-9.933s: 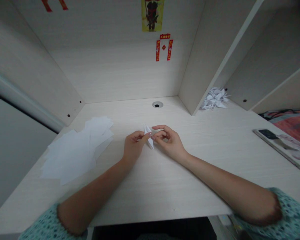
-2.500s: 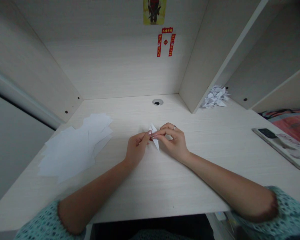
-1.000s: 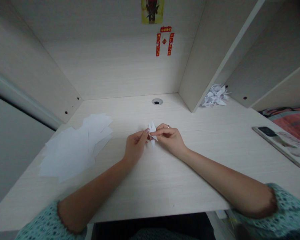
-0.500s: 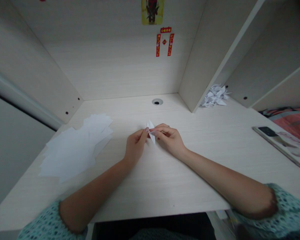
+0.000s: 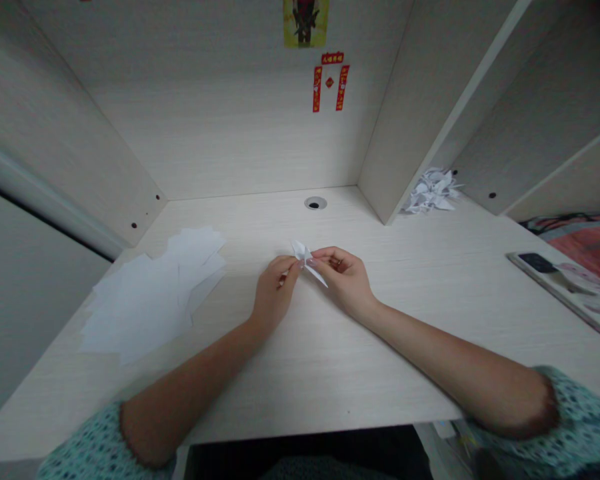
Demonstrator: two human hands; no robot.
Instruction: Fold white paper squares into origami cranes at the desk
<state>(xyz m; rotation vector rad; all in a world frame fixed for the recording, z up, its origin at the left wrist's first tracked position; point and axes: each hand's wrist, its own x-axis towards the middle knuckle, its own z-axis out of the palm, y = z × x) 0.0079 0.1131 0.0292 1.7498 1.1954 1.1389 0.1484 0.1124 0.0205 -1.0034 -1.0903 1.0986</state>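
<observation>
Between my two hands is a small folded piece of white paper [image 5: 300, 249], with one pointed end up and away from me and another slanting down to the right. My left hand [image 5: 275, 287] pinches it from the left between thumb and fingers. From the right, my right hand [image 5: 347, 277] grips it the same way, its thumb close to the left thumb. The fingertips hide the middle of the fold. Left of my hands, a spread of flat white paper sheets [image 5: 150, 300] lies on the desk [image 5: 300, 373].
A heap of folded white paper pieces [image 5: 433, 191] lies behind the upright divider [image 5: 400, 133] at the right. A phone [image 5: 567, 290] rests on the right side, near a red cloth [image 5: 593, 247]. A round cable hole [image 5: 315, 203] is at the back of the desk.
The folded paper has turned, its lower point now slanting to the right. My left fingers have shifted slightly right, and both hands keep their pinch.
</observation>
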